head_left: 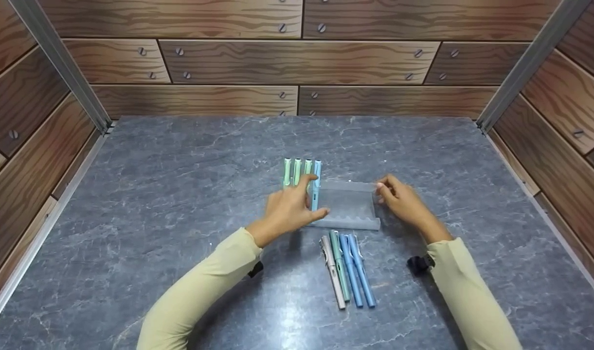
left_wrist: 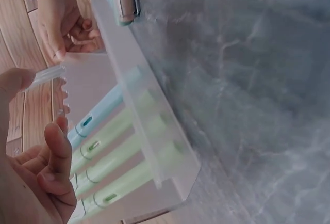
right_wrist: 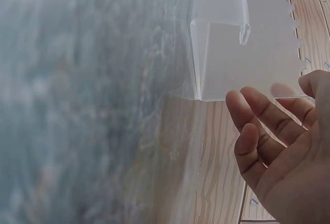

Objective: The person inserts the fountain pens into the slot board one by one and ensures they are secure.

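A clear plastic pen stand (head_left: 348, 201) holds three light green pens (head_left: 297, 167) and one light blue pen (head_left: 316, 182) side by side at its left end. Over these pens is my left hand (head_left: 289, 206), thumb and index finger spread apart, the index fingertip right at the light blue pen. In the left wrist view, its other fingers (left_wrist: 58, 146) bend loosely beside the pens' upper parts. At the stand's right side, my right hand (head_left: 401, 199) pinches the back panel's edge; one fingertip shows through the clear panel (right_wrist: 258, 64) in the right wrist view.
In front of the stand lie four loose pens: a grey pen (head_left: 333, 272), a dark green pen (head_left: 340, 267) and two blue pens (head_left: 357, 270). Wood-patterned walls (head_left: 297, 61) enclose the grey marbled table (head_left: 180, 160) at the back and sides.
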Tool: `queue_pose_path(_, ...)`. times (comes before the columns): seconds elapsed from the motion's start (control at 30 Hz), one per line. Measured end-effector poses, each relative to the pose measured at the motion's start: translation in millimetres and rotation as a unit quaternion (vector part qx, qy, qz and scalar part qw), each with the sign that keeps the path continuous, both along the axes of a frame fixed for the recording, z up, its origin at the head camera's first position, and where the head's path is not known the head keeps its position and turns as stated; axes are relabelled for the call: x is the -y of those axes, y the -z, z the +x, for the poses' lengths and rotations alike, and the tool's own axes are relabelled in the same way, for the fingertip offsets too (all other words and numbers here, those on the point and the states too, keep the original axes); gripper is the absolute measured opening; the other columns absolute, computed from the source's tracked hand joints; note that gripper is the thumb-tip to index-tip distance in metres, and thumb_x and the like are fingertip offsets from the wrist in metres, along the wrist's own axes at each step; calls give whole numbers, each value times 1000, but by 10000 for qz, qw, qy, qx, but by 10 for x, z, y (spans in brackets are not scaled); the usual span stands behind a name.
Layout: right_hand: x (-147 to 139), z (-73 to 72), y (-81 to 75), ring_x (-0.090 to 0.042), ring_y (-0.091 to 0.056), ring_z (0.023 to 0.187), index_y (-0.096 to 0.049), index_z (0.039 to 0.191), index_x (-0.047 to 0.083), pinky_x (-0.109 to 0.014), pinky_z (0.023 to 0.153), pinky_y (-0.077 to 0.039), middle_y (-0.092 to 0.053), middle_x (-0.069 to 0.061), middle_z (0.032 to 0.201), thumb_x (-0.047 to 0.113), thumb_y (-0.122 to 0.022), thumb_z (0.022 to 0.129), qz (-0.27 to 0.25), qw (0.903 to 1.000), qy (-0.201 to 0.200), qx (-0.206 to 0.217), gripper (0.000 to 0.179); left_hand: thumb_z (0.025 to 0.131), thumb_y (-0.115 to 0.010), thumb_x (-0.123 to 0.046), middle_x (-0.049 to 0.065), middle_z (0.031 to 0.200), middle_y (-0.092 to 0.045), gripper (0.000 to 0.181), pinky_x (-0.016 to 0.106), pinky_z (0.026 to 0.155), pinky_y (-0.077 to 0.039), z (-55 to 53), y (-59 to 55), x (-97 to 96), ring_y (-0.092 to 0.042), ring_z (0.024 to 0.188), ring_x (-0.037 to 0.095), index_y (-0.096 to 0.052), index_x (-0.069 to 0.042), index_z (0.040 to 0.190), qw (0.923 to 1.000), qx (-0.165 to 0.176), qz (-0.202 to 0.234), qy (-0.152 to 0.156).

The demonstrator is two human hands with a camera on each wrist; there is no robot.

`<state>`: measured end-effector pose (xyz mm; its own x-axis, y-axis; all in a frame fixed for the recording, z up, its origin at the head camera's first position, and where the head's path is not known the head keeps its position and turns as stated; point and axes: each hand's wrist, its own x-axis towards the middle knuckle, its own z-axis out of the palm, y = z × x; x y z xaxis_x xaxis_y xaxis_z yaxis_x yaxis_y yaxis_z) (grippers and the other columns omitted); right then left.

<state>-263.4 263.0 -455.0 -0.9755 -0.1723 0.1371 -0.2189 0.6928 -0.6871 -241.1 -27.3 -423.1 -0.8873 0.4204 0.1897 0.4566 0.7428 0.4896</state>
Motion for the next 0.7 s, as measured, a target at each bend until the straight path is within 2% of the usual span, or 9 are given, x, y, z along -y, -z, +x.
queue_pose_path(0.23,1,8,-8,-31,-64,84,-55,110,-4,-27,71,-47,-64,-23,97,20,-43,103,-34,10000,8,64,27,77,-72,-56,-7,69,-60,80,23,43,-38,116,63,-6,-51,52,8,-40,-17,139,9995,180,-21,269)
queue_pose_path(0.37,1,6,-5,-30,-64,82,-56,108,-3,-25,69,-47,-65,-22,96,19,-43,103,-32,10000,29,18,26,76,-72,-59,-8,65,-59,81,22,42,-35,178,101,-18,-50,50,8,-41,-19,139,9987,237,-226,395)
queue_pose_path(0.7,6,5,-5,-30,-66,81,-55,110,-5,-24,69,-48,-65,-24,98,18,-43,103,-49,10000,-40,-18,26,74,-71,-63,-10,62,-56,81,23,42,-33,243,209,-20,-47,50,7,-44,-20,138,9960,547,-497,511)
